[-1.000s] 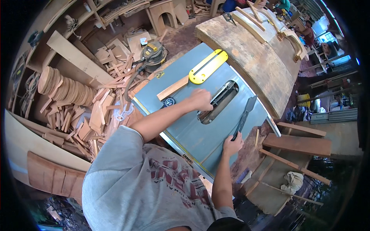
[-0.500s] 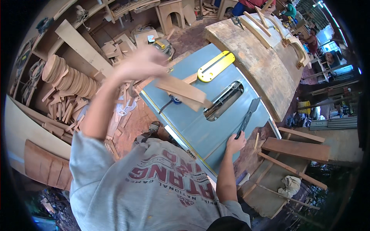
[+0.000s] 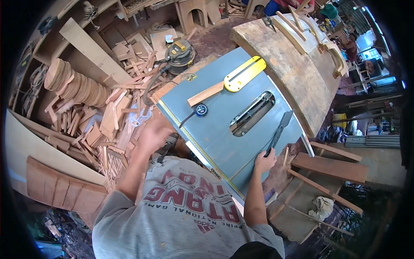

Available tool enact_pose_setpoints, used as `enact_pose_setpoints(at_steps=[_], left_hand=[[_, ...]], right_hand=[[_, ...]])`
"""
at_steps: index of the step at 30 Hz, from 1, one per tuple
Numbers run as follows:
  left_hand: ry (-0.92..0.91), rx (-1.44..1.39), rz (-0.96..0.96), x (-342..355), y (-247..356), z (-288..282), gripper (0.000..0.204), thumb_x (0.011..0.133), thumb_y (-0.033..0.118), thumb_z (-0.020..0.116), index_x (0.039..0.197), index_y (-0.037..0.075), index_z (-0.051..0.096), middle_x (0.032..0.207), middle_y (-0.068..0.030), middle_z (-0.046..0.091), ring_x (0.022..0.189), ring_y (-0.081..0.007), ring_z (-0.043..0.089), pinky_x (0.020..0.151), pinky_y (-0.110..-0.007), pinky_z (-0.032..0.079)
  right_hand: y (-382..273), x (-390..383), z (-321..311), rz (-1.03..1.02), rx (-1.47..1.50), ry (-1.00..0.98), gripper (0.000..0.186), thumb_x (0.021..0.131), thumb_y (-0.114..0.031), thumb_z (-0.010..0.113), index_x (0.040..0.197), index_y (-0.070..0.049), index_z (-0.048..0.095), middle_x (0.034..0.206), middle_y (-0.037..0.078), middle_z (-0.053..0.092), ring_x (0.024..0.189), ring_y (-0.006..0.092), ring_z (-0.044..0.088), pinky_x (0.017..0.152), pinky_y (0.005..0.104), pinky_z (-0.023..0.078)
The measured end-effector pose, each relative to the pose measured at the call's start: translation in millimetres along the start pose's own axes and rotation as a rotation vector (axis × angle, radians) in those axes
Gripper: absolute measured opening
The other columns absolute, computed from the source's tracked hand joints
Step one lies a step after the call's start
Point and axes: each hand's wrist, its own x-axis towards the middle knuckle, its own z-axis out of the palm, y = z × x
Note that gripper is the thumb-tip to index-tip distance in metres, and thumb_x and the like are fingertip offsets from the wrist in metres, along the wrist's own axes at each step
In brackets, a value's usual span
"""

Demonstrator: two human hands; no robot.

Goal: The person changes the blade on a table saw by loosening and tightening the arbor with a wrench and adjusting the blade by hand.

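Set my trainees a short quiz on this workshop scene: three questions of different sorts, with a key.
1. Which hand holds the black tool?
2. Which of these lies on the blue-grey table?
(a) the wood discs
(b) the tape measure
(c) the plastic bag
3. Fill in the colour: the slotted plate is ____.

Key: 1. the right hand; 2. b; 3. yellow.

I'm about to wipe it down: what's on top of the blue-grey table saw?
A yellow throat plate, a wooden strip and a tape measure; the right hand holds a black flat-ended tool there. Whatever is beneath these is hidden.
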Motion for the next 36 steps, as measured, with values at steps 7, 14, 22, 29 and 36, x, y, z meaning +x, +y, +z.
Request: enact_pose_setpoints(at_steps=[7, 14, 22, 29, 36], left_hand=[[-0.489, 0.725, 0.591, 73, 88, 196, 0.065, 0.083, 0.067, 0.068, 0.089, 0.002, 0.073, 0.091, -0.0215, 0.075, 0.087, -0.0371, 0.073, 0.078, -0.051, 0.057], [-0.160, 0.286, 0.340, 90, 134, 141, 0.025, 0.081, 0.026, 0.064, 0.075, 0.005, 0.077, 0.081, -0.0204, 0.073, 0.070, -0.0393, 0.071, 0.070, -0.045, 0.057], [0.994, -0.714, -0.117, 59, -69, -236, 0.065, 0.103, 0.056, 0.053, 0.145, 0.006, 0.054, 0.135, -0.0081, 0.061, 0.109, -0.0188, 0.057, 0.088, -0.040, 0.044], [0.181, -0.275, -0.211, -5, -43, -4, 0.026, 0.105, 0.030, 0.063, 0.120, 0.012, 0.074, 0.106, 0.0018, 0.073, 0.072, -0.0046, 0.051, 0.063, -0.023, 0.041], [-0.859, -0.122, 0.181, -25, 113, 183, 0.032, 0.105, 0.024, 0.062, 0.126, 0.002, 0.070, 0.115, -0.0118, 0.073, 0.107, -0.0191, 0.069, 0.095, -0.033, 0.054]], right_hand=[[-7, -1, 2, -0.051, 0.010, -0.010, 0.050, 0.086, -0.020, 0.064, 0.135, -0.009, 0.065, 0.140, 0.013, 0.065, 0.127, 0.0366, 0.056, 0.109, 0.0505, 0.044], [5, -6, 15, -0.027, 0.012, 0.024, 0.048, 0.086, -0.022, 0.064, 0.133, -0.010, 0.066, 0.126, 0.015, 0.069, 0.119, 0.0387, 0.059, 0.104, 0.0513, 0.047], [1, 3, 10, -0.037, 0.048, 0.008, 0.050, 0.085, -0.019, 0.063, 0.135, -0.008, 0.065, 0.139, 0.014, 0.066, 0.124, 0.0379, 0.056, 0.110, 0.0512, 0.042], [8, 2, 12, -0.037, 0.054, 0.058, 0.048, 0.083, -0.018, 0.066, 0.129, -0.007, 0.069, 0.138, 0.013, 0.066, 0.121, 0.0382, 0.058, 0.107, 0.0498, 0.046], [4, 4, 14, 0.002, 0.086, 0.054, 0.051, 0.083, -0.020, 0.068, 0.132, -0.009, 0.068, 0.140, 0.013, 0.065, 0.124, 0.0389, 0.056, 0.110, 0.0515, 0.043]])
